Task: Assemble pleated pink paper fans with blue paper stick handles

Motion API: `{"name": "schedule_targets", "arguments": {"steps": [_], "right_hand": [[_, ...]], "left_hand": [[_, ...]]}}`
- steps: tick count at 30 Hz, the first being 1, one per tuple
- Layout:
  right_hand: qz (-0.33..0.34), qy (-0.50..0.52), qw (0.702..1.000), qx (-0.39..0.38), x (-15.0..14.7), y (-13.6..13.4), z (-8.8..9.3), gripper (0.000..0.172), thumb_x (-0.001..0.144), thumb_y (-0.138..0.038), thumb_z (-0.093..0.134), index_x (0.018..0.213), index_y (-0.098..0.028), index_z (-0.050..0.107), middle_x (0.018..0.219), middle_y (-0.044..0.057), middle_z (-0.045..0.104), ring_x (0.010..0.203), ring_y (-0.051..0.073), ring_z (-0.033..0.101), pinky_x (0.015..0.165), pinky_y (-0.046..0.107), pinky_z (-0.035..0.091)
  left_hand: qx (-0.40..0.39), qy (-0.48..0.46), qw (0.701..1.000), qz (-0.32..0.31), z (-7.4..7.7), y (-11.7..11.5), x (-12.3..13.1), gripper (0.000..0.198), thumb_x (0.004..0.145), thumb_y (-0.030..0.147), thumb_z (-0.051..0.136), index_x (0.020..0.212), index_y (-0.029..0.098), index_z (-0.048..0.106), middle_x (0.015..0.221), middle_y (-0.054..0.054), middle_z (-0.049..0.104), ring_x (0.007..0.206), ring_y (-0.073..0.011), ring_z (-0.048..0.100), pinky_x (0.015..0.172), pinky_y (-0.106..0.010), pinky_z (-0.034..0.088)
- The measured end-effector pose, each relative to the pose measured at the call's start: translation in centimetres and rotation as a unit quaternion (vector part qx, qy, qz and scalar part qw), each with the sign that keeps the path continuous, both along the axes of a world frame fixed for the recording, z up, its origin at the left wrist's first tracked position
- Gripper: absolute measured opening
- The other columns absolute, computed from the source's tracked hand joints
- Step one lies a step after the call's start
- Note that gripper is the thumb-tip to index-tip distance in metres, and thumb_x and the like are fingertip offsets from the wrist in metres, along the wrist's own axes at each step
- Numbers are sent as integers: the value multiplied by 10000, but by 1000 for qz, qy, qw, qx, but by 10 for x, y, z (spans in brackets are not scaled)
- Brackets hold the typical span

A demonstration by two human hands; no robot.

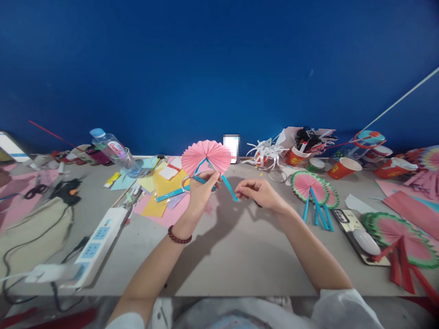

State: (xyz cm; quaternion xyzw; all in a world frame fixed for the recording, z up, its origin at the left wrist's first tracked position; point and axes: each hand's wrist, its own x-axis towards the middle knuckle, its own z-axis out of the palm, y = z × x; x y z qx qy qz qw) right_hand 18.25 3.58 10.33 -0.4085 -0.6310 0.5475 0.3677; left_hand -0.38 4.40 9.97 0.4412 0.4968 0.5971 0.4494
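Observation:
A pleated pink paper fan (207,154) with blue strips is held up above the table, spread in a wide arc. My left hand (203,187) is closed on its lower middle, with scissors also in that hand, a finger ring of them showing at its left side. One blue strip (229,187) slants down to the right from the fan. At the strip's lower end are the pinched fingertips of my right hand (254,192); the contact there is too small to make out.
Coloured paper sheets (154,209) and a bottle (116,153) lie left of centre, near a white power strip (99,246). To the right are finished-looking fans (310,187), paper cups (344,168), and a mouse (366,242) on a phone (346,224). The table's front edge (240,294) runs below my arms.

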Motion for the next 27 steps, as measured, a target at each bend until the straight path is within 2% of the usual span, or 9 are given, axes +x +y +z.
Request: {"name": "schedule_targets", "arguments": {"steps": [5,8,12,16,20,23,27], "right_hand": [[-22,-13,1000,-10,7,7,-1,324,721,-477,702,849,-181,732,789,58,731,645,138,610,581,254,459],[-80,-18,997,7,18,17,-4,300,650,-448,762,778,-178,727,723,47,715,617,140,597,560,254,445],[-183,-40,979,75,39,42,-15,308,621,-465,762,649,-176,661,617,21,657,550,121,538,527,246,418],[-294,-121,938,135,68,74,-30,390,766,-550,574,647,-181,614,568,11,613,519,125,511,532,255,402],[-377,-267,864,198,95,104,-42,422,868,-455,386,534,-211,466,547,32,574,592,169,526,629,299,401],[-383,-331,833,222,107,121,-49,277,843,-362,401,624,-216,487,683,71,629,676,206,556,668,322,408],[-338,-345,827,288,113,135,-52,157,793,-281,450,761,-195,577,838,100,668,779,222,587,723,322,427]], "left_hand": [[2,-4,1000,-8,-2,1,0,217,684,370,701,669,154,684,630,-16,665,468,-87,547,462,-215,383],[3,-9,1000,-10,-2,1,0,219,676,371,706,669,153,688,634,-23,673,457,-88,546,462,-219,390],[9,-13,1000,-14,-3,0,1,213,683,364,709,684,151,697,636,-24,674,450,-85,544,466,-223,411],[22,-14,999,-26,-4,-2,2,199,696,348,711,690,150,701,651,-22,672,474,-88,551,495,-230,443],[21,-12,999,-31,-6,-1,2,194,709,342,708,688,150,703,655,-22,671,470,-84,544,486,-225,444],[21,-12,999,-36,-8,0,2,191,708,340,709,687,151,704,656,-23,673,464,-83,541,479,-225,441],[16,-16,999,-45,-8,1,2,183,708,336,708,700,154,711,654,-21,671,465,-83,542,477,-223,437]]}}
